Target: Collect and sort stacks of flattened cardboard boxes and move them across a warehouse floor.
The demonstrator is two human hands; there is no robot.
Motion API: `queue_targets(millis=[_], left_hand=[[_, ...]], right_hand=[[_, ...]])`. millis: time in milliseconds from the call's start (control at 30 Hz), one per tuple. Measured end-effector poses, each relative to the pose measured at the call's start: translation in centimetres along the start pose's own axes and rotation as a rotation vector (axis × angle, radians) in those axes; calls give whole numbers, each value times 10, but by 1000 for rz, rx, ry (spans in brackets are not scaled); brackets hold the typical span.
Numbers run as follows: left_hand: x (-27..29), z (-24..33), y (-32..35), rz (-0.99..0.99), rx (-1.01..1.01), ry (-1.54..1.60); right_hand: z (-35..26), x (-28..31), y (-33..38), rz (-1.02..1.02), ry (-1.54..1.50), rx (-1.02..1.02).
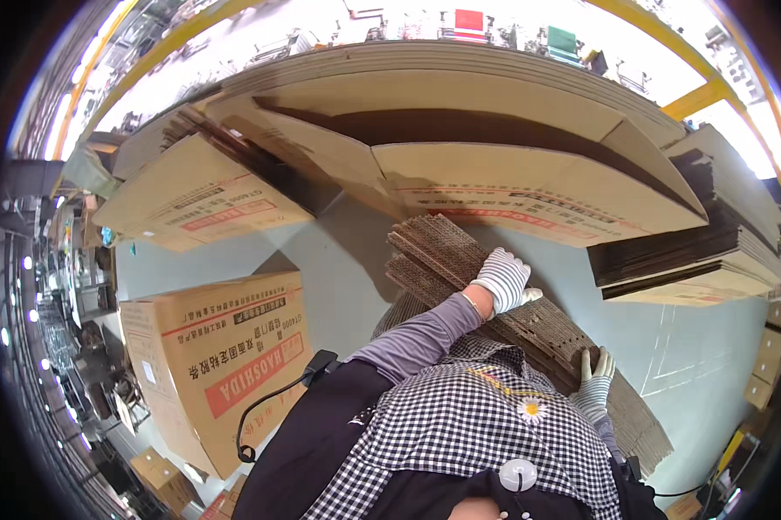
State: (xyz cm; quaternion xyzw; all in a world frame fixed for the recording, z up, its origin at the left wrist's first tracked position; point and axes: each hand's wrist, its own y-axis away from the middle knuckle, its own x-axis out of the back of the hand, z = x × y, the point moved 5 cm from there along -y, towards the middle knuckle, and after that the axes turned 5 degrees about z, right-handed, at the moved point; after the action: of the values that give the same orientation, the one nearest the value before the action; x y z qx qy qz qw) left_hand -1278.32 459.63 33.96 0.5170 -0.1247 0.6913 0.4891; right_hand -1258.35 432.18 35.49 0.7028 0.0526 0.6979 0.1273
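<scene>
A long bundle of brown corrugated cardboard pieces [551,334] lies slantwise in front of my body, edges upward, from the upper middle toward the lower right. My left hand [502,279], in a striped glove, is closed over the bundle near its middle, its fingers curled and the thumb pointing right. Farther down the bundle, my right hand [593,386], gloved too, grips the near side with fingertips over the top edges. Part of the bundle's near side is hidden by my arm and checked apron [460,416].
A closed printed carton [226,355] stands at the left. Large flattened cartons [529,186] lean in a row across the far side, one bowed partly open. More flat cartons [702,260] stand at the right, on the grey floor [338,269]. Yellow posts [698,100] rise behind.
</scene>
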Motion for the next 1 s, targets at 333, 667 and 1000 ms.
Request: queue_targets(millis=[333,667,1000], left_hand=[[20,-77,43,157,172,9],[63,-173,99,400,307,54],[120,-336,141,578,454,-74]], right_hand=[[-48,24,-70,-28,-65,150],[-135,90,-162,89,-137,402],[-256,126,-268,-5,-171,468]])
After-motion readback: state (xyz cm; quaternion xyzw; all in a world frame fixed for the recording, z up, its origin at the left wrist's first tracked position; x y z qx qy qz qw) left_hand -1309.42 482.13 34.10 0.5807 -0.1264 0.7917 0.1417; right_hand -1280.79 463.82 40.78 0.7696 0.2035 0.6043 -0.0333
